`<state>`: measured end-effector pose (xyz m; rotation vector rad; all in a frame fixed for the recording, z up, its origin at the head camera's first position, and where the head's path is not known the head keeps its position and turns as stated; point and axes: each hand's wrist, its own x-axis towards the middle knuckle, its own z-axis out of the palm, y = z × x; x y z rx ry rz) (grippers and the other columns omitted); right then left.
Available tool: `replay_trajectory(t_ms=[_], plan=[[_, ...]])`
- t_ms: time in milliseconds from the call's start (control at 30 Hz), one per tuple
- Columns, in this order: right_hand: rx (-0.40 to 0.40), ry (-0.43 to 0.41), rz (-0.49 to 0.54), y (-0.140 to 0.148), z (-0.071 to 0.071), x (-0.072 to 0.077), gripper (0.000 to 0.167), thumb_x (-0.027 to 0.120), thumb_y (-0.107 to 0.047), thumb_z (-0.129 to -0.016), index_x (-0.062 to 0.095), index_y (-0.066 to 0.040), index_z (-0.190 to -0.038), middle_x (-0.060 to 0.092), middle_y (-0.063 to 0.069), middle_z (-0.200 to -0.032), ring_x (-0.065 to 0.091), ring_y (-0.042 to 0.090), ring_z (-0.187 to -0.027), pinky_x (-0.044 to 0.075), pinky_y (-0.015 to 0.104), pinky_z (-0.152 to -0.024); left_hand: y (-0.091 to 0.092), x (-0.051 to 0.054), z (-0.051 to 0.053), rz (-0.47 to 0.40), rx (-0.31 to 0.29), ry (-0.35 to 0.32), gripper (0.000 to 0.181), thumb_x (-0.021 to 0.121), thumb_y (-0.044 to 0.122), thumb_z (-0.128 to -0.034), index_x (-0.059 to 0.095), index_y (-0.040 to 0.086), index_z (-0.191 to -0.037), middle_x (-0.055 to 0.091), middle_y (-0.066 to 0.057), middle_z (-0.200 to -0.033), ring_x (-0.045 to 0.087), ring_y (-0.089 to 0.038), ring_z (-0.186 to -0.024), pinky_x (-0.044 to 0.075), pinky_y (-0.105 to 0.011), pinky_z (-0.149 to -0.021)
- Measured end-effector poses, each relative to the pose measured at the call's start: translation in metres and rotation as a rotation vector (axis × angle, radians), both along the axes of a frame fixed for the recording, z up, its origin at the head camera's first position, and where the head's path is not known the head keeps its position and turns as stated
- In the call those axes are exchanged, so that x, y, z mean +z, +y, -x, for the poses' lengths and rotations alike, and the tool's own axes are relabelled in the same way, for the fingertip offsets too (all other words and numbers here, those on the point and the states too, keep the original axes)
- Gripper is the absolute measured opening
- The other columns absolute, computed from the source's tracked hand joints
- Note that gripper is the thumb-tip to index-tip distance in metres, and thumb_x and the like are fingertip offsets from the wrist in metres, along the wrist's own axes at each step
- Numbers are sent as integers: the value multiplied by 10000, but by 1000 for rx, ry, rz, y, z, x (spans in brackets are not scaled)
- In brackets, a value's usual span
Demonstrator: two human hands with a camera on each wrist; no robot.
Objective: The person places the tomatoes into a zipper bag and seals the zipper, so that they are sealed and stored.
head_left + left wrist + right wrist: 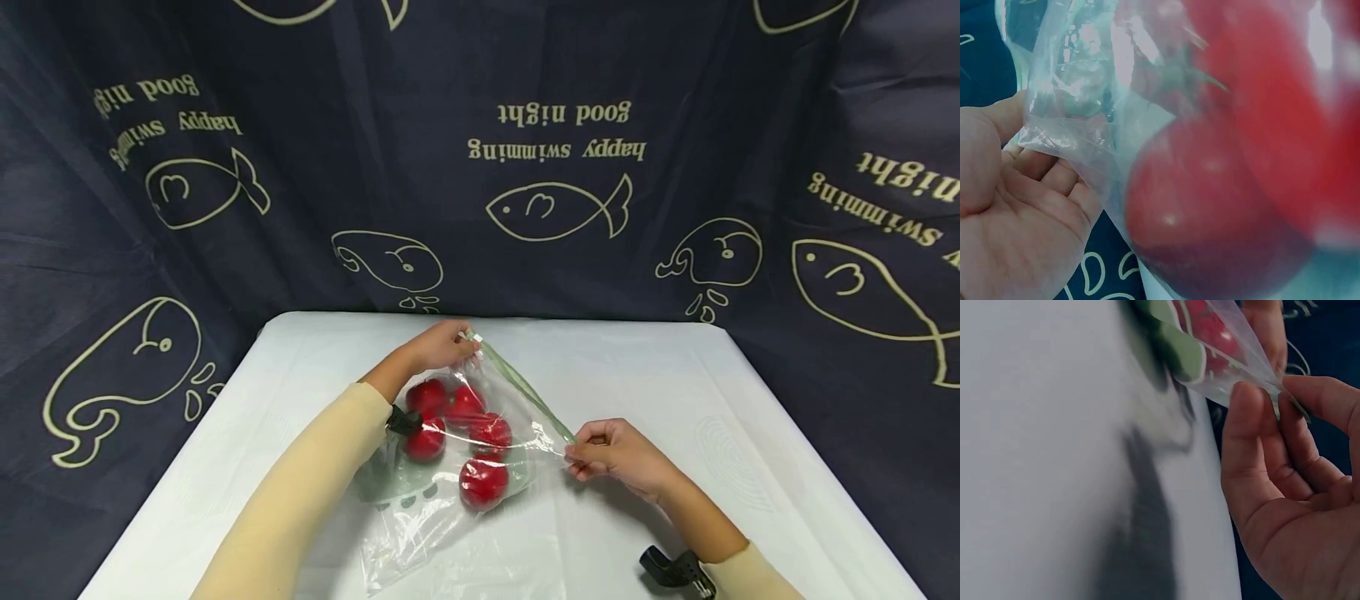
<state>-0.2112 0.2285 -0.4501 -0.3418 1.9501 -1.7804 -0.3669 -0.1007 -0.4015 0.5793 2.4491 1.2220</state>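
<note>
A clear zip bag [534, 429] with a green zip strip [523, 387] is stretched slantwise between both hands. My left hand [442, 346] pinches the far corner of its mouth; in the left wrist view, thumb and fingers hold the clear film. My right hand [618, 454] pinches the near right corner between thumb and fingers, also visible in the right wrist view. Several red tomatoes [483, 482] show through the film, one large tomato [1210, 212] filling much of the left wrist view. Around them is a pale green slotted container [408, 477], partly hidden by my left forearm.
A white-covered table [645, 367] lies under everything, its far edge against a dark blue curtain [420, 158] printed with fish and whales. Black wrist straps [678, 571] sit on both wrists. The bag's bottom end spreads toward the table's near side.
</note>
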Motion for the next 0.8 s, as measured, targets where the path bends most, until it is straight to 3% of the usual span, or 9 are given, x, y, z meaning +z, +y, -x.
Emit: replay_trajectory(t_ms=[200,367,533,667,800], plan=[[-9,11,5,14,15,7,90,662,-80,-982,631,-5,-941,720,80,-914,745,189,-866,628,317,-781,-1,-2,-8,-79,39,-18,169,549,179,-1070,475,81,-954,655,-90,-900,594,-158,-755,519,-290,-683],[-14,26,-2,23,22,18,73,581,-51,-1009,574,-2,-955,711,84,-942,744,191,-899,624,334,-822,-2,-5,-15,-124,36,-35,150,546,186,-1074,486,72,-996,603,-71,-870,586,-166,-763,550,-343,-727],[-65,11,-16,28,32,26,62,522,-41,-1027,537,4,-987,684,74,-998,735,177,-906,620,346,-851,-5,-9,-20,-169,49,-20,144,540,173,-1075,474,72,-995,585,-60,-836,565,-158,-720,518,-312,-689],[-120,-10,-10,29,42,31,79,523,-61,-1044,513,15,-1022,696,69,-1018,731,158,-900,616,350,-874,-6,-13,-24,-202,97,-15,161,543,185,-1073,455,75,-994,554,-54,-771,517,-163,-650,463,-308,-639],[-170,-33,-1,28,53,36,107,522,-87,-1058,501,17,-1049,721,47,-981,730,137,-885,613,315,-862,-7,-17,-29,-221,137,-8,148,542,187,-1072,477,69,-1013,555,-39,-766,519,-147,-640,497,-344,-667]])
